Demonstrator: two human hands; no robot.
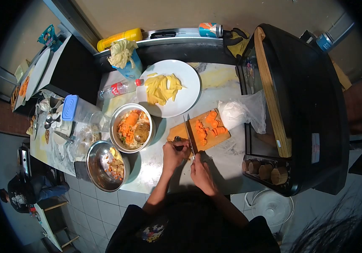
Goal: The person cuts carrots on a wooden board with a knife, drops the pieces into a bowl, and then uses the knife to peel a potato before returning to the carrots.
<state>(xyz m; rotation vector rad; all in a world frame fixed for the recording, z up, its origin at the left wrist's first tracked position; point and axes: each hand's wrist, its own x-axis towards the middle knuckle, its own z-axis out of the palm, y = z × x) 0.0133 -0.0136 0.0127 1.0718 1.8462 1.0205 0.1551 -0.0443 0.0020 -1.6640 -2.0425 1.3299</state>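
Observation:
A knife [190, 135] points away from me across the wooden cutting board [176, 131], its handle gripped in my right hand [202, 172]. Cut orange carrot pieces [206, 128] lie on the board to the right of the blade. My left hand [176, 155] is closed at the board's near left corner, beside the blade. Something small and dark shows at its fingers, and I cannot make out what it is. To the left stands a white bowl [114, 137] with shredded carrot, a whole carrot piece and a brown round item.
A white plate [191, 90] with yellow strips lies behind the board. A steel bowl [91, 166] with scraps stands near the front edge. A plastic bottle [120, 89] lies farther back. On the right are a white-filled bag [233, 114] and a black oven [311, 114]. A person [25, 192] sits far left.

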